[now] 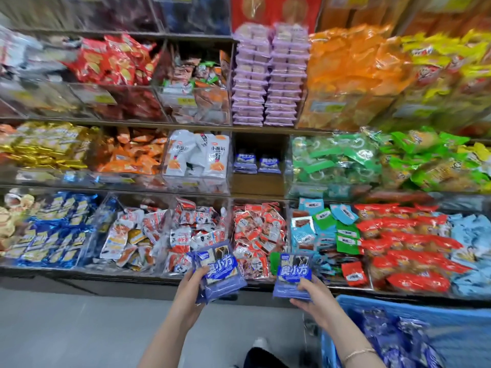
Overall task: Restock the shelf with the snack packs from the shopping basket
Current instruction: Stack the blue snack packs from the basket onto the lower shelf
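Note:
My left hand [190, 288] grips a small stack of blue snack packs [220, 272] in front of the bottom shelf. My right hand [312, 296] holds another stack of the same blue packs [292, 274], thumb on top. The blue shopping basket [345, 304] stands at the lower right with several more blue packs [393, 338] inside. On the middle shelf, a mostly bare wooden compartment [259, 181] holds two short piles of the same blue packs [256, 163] at its back.
Clear acrylic bins full of other snacks surround that compartment: white packs [196, 155] on its left, green packs [334, 160] on its right, red-and-white packs [259, 229] below. Grey floor [79, 328] lies at the lower left.

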Tool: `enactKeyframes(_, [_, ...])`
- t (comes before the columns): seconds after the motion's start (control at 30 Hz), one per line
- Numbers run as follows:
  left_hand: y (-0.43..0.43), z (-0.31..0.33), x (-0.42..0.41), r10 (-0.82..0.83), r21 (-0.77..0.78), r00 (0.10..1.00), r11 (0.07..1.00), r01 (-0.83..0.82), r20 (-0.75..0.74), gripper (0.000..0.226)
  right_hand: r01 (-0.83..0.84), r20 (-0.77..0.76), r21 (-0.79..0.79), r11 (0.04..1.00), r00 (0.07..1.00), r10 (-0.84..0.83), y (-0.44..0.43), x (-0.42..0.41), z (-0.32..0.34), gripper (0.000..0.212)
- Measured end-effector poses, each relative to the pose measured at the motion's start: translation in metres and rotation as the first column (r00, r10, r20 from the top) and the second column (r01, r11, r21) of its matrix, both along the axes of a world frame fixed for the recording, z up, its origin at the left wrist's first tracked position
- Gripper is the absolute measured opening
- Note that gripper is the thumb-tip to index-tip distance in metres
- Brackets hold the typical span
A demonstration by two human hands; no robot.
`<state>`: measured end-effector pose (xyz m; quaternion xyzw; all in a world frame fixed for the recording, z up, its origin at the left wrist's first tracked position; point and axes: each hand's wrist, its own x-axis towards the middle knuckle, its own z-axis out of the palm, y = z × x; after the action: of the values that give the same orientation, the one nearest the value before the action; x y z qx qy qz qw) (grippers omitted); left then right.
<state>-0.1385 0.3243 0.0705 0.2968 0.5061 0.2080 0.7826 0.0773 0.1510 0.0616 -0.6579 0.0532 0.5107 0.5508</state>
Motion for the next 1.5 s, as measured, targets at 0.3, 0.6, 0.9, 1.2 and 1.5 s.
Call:
enactKeyframes(0.3, [0.082, 0.006, 0.020, 0.063, -0.018, 0.998, 0.998, -0.063, 0.022, 0.015, 0.103, -0.012, 0.009, 0.995, 0.995, -0.103, 0.086, 0.035, -0.006, 0.016])
enactKeyframes(0.6, [0.167, 0.013, 0.078, 0.174, -0.006, 0.984, 0.985, -0.174, 0.030, 0.030, 0.292, -0.314, 0.042, 0.955, 0.912, -0.265, 0.192, 0.095, -0.011, 0.004])
enactKeyframes(0.9, [0.220, 0.030, 0.116, 0.142, 0.043, 0.985, 0.988, -0.147, 0.099, 0.049, 0.449, -0.404, 0.103, 0.887, 0.834, -0.375, 0.287, 0.134, -0.014, 0.013])
enactKeyframes(1.2, [0.258, 0.030, 0.130, 0.144, -0.046, 0.980, 0.989, -0.139, 0.134, 0.036, 0.581, -0.332, 0.048, 0.813, 0.777, -0.536, 0.362, 0.196, -0.021, 0.018])
enactKeyframes(1.5, [0.261, 0.029, 0.130, 0.123, -0.027, 0.989, 0.992, -0.121, 0.080, 0.024, 0.710, -0.364, 0.080, 0.700, 0.674, -0.642, 0.361, 0.209, -0.046, 0.013])
